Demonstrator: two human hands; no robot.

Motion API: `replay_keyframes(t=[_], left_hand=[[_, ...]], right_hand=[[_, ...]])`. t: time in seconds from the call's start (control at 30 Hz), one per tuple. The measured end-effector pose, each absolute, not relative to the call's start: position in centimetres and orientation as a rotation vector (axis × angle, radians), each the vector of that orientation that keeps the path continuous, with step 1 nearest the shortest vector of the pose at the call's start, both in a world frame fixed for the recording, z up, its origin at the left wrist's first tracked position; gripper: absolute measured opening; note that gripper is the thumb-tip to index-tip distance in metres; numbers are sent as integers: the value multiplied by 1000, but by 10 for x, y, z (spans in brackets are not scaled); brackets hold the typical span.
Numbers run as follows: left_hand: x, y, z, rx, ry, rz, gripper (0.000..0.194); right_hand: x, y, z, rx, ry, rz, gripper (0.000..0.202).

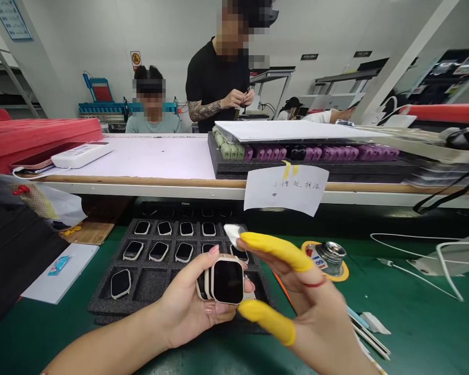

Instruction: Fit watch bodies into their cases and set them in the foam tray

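Observation:
My left hand (191, 291) is closed round a small stack of smartwatches (227, 281), their dark screens in pale cases; the front one faces me. My right hand (308, 291) is beside the stack, yellow finger cots on its thumb and index finger, which are spread apart. The thumb tip is close to the front watch's lower right corner; whether it touches is unclear. A white wipe (232, 233) sticks out at the index fingertip, apparently pinched between the fingers. Below lies a dark foam tray (148, 284) with more smartwatches (121, 284) in its compartments.
A metal-topped dispenser bottle (333, 252) stands right of the tray, near a white cable (418, 278) and thin sticks (371, 338). At left lies a white board (62, 276) with a blue packet (58, 265). A shelf edge (180, 188) crosses ahead; two people are beyond it.

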State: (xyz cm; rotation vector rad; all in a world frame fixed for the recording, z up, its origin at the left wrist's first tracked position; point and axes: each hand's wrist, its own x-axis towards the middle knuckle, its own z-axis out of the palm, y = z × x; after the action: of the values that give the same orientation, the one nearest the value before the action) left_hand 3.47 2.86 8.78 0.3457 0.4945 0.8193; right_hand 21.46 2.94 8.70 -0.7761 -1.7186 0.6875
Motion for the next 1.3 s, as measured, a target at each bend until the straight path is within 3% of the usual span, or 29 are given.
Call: replay_keyframes(t=[0.1,0.63,0.8,1.03,1.3], left_hand=[[34,29,87,362,519,815,45],[33,29,85,381,535,821,44],[32,29,88,376,512,821,41],[31,29,89,371,483,836,38],[34,30,87,362,413,839,32]], right_hand=[[209,33,84,-817,-1923,646,70],[207,33,84,-781,-1995,588,65],[212,31,86,-729,-1853,746,73],[225,31,82,-663,-1427,523,27],[233,19,72,-635,-1638,705,32]])
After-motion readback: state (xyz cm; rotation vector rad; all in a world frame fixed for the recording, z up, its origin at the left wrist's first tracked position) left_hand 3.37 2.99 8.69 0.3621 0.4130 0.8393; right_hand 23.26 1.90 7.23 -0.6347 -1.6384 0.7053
